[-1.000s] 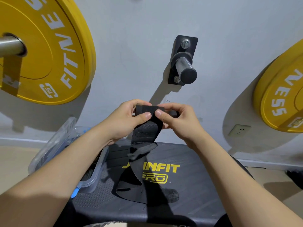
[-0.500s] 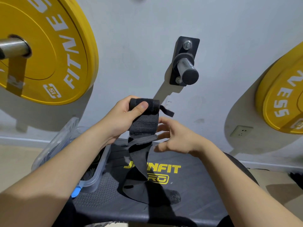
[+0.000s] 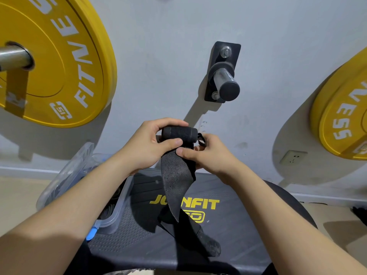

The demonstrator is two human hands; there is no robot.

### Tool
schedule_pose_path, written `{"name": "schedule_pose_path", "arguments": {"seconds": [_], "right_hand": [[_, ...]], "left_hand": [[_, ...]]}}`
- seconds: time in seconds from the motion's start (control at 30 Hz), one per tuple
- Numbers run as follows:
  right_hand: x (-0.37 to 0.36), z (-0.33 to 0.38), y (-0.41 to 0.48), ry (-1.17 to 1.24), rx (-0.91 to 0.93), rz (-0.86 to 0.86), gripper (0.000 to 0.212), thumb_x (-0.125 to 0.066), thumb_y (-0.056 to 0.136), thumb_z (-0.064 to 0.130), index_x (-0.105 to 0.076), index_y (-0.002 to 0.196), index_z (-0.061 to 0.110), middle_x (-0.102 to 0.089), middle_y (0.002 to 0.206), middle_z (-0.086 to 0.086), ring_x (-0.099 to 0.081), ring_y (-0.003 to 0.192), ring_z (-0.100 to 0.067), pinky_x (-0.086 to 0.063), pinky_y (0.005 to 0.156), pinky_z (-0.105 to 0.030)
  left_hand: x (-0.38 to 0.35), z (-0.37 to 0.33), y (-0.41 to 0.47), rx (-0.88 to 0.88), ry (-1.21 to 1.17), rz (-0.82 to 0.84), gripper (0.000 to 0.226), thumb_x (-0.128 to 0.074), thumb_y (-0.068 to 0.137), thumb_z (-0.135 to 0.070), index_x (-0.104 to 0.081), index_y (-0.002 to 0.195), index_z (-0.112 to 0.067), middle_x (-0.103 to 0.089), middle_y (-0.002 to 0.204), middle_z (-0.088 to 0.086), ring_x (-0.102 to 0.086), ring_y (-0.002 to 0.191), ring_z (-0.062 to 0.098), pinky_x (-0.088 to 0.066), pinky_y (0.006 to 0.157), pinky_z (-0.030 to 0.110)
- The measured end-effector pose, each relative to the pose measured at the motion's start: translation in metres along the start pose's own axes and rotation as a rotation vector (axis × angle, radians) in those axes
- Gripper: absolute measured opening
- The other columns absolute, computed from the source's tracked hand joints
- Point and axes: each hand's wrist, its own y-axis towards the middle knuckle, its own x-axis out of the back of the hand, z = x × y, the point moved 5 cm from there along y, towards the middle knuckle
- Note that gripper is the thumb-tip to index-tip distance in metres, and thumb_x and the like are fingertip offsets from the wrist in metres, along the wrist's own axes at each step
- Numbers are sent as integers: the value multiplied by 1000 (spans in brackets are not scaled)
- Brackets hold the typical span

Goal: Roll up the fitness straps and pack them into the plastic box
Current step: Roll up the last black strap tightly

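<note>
Head view, looking down over both forearms: a black fitness strap (image 3: 178,133) is partly wound into a tight roll, held in the air above the far edge of a black bench (image 3: 248,225). The left hand (image 3: 149,149) curls round the roll's left end, thumb pressed on its front. The right hand (image 3: 212,155) pinches the loose strap just under the roll. The unrolled tail hangs down, twisted, its end lying on the bench top. A clear plastic box (image 3: 117,217) sits open at the bench's left edge, with dark things inside that cannot be told apart. Rolling looks about half done; packing remains. Half a second earlier the right hand was open and off the strap.
</note>
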Motion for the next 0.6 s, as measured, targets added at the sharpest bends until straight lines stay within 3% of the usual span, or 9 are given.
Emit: {"name": "schedule_pose_path", "arguments": {"seconds": [0.07,0.2,0.3,0.4,0.53,0.6], "right_hand": [[1,3,-1,36,17,55,39,-82,93,8,-65,128,8,-77,102,-19,-79,91,-26,-67,78,-48],[9,3,-3,115,-2,59,45,-78,97,43,-66,121,7,-71,83,-2,-69,70,-19,-65,74,-42],[10,4,-2,77,51,-17,33,-75,100,37,-62,108,8,-72,74,-2,-72,65,-17,-66,68,-43],[11,10,0,83,155,-65,24,-76,100,29,-58,104,13,-76,82,-13,-75,72,-27,-63,62,-42],[16,15,1,5,264,-145,24,-80,96,29,-59,102,20,-73,82,-11,-67,72,-22,-57,67,-39],[17,16,-1,-94,327,-195,27,-80,94,36,-59,103,21,-76,84,-8,-67,71,-22,-57,68,-43]], "left_hand": [[1,-1,0,-17,29,9,41,-75,96,5,-77,127,-22,-80,118,0,-78,106,14,-60,88,22],[1,-2,-3,-8,10,46,46,-76,92,12,-78,126,-19,-82,118,-1,-78,112,17,-62,90,24],[0,1,-3,24,-7,53,51,-77,90,14,-79,124,-23,-81,119,0,-79,110,21,-64,91,32],[1,5,0,81,-55,-51,53,-81,89,9,-76,127,-27,-78,122,3,-80,106,25,-66,89,36],[-6,14,-2,253,-159,-47,24,-76,97,-1,-78,118,-13,-83,99,2,-82,91,19,-64,65,29],[-11,15,-4,321,-228,-37,19,-71,101,-4,-76,118,-11,-84,96,4,-81,86,18,-61,57,29]]}}
